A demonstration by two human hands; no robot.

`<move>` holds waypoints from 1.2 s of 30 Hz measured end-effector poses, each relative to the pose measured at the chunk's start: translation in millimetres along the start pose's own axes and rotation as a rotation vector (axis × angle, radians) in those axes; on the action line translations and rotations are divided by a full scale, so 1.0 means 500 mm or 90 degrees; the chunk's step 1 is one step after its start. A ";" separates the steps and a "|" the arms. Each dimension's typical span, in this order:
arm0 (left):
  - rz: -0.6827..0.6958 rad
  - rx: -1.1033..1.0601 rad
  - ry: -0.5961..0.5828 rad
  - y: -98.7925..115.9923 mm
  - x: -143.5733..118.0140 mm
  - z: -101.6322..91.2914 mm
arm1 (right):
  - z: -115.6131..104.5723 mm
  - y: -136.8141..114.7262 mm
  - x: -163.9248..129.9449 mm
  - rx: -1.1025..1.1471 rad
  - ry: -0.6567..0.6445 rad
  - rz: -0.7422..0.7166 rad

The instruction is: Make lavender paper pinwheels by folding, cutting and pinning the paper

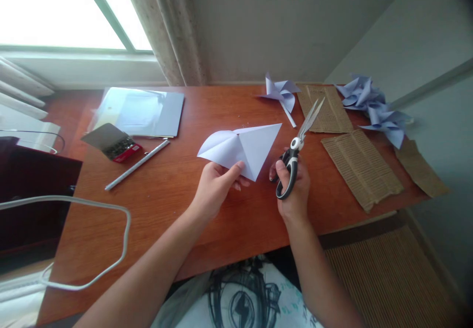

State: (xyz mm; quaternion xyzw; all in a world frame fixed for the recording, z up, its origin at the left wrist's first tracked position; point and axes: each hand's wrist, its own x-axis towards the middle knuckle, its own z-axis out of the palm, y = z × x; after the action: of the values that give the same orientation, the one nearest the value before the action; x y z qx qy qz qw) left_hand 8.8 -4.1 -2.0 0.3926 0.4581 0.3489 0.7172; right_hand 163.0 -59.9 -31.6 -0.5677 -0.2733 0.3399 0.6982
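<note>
My left hand (216,187) pinches the lower edge of a creased white sheet of paper (240,147), thumb on top and fingertips showing below. One part of the sheet curls up at the left, and a flat pointed corner stretches to the right. A slit seems to run in towards the middle. My right hand (295,185) is wrapped round the black and white handles of a pair of scissors (294,153). The blades point up and away, slightly parted, to the right of the paper and apart from it.
A paper pinwheel (280,94) on a white stick lies at the back; several more pinwheels (373,104) sit at the far right. Cardboard pieces (364,168) cover the right side. At left are a small open box (116,146), a rolled paper stick (136,165), a folder (172,114) and a white cable (127,229).
</note>
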 end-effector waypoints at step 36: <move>0.142 -0.030 0.075 0.028 -0.018 -0.016 | -0.077 -0.121 -0.138 -0.169 -0.304 0.344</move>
State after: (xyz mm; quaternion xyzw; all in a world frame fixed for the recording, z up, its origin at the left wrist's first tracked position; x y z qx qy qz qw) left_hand -3.8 -3.5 11.8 0.4027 0.4448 0.4594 0.6549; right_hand 160.1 -145.0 20.1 -0.6095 -0.3105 0.5958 0.4208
